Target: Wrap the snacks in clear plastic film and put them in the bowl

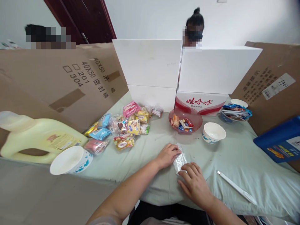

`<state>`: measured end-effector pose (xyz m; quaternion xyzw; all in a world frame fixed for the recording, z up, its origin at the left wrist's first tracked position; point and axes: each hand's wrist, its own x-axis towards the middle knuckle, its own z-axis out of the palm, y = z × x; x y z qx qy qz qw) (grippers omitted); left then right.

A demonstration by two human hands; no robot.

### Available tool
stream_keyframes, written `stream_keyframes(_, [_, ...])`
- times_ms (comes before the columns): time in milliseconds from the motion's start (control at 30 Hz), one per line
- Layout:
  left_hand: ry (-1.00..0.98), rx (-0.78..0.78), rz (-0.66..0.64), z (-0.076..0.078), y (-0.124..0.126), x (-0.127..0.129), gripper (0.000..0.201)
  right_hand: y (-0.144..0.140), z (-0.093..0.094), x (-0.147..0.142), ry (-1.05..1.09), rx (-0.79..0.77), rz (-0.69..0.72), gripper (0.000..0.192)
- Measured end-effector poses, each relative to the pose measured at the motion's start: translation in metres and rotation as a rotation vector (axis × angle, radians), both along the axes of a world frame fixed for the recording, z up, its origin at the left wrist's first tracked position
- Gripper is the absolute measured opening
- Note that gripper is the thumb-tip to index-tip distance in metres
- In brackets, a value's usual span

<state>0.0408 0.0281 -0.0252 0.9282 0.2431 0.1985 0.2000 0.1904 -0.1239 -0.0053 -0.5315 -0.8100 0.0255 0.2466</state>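
Note:
A clear, shiny plastic packet (180, 162) lies flat on the cloth in front of me; its contents are hard to make out. My left hand (167, 155) has its fingers together, closed over the packet's upper left edge. Over the lower right end rests my right hand (195, 182), fingers bent and apart, thumb held away, fingertips touching the plastic. Just beyond stands a pink glass bowl (172, 120) with several wrapped snacks inside. A white paper bowl (213, 132) with a blue pattern is to its right. White tweezers (236, 187) lie right of my right hand.
Several snack packs (125, 141) are heaped at centre left. Another paper bowl (82, 161) and a large yellow jug (44, 137) stand left. A packed bowl (225, 116) and blue bottle (278, 140) are right. Cardboard (89, 68) and white boxes (201, 103) wall the table; two people are behind.

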Motion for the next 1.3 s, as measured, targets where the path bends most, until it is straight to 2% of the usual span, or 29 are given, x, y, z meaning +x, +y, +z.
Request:
stream_keyframes(67, [0.007,0.008,0.0,0.001,0.0,0.0,0.027,0.001,0.001,0.004,-0.025,-0.024,0.018,0.021])
stream_keyframes(167, [0.006,0.013,-0.006,0.001,-0.001,-0.001,0.027,-0.001,-0.002,0.013,-0.025,-0.08,0.018,0.018])
stream_keyframes(333, [-0.079,-0.004,-0.009,0.0,-0.003,-0.003,0.024,0.001,-0.005,0.028,0.077,-0.062,-0.015,0.03])
stream_keyframes(433, [-0.11,-0.002,-0.004,-0.001,-0.004,-0.002,0.026,0.022,-0.002,0.033,0.134,-0.114,0.026,0.03])
stream_keyframes(567, [-0.156,0.01,0.018,0.003,-0.003,-0.001,0.026,0.068,0.003,0.031,-0.11,-0.194,0.085,0.03])
stream_keyframes(633, [-0.222,0.029,0.094,0.009,-0.006,-0.005,0.025,0.086,0.005,0.029,-0.203,-0.216,0.085,0.027])
stream_keyframes(700, [-0.257,0.07,0.259,0.018,-0.016,-0.013,0.022,0.096,0.005,0.027,-0.229,-0.221,0.081,0.025])
stream_keyframes(800, [-0.145,0.055,0.451,0.029,-0.044,-0.026,0.009,0.1,0.003,0.027,-0.257,-0.234,0.074,0.025])
stream_keyframes(867, [-0.036,-0.007,0.452,0.03,-0.065,-0.031,0.004,0.099,0.001,0.028,-0.265,-0.247,0.064,0.027])
stream_keyframes(1000, [0.008,-0.076,0.425,0.021,-0.091,-0.026,0.024,0.098,0.0,0.028,-0.275,-0.263,0.04,0.031])
stream_keyframes(1133, [-0.037,-0.154,0.383,0.014,-0.092,-0.015,0.035,0.096,0.001,0.026,-0.282,-0.269,0.026,0.032])
stream_keyframes(1300, [-0.114,-0.229,0.376,0.009,-0.088,-0.011,0.015,0.094,0.002,0.026,-0.279,-0.273,0.019,0.033])
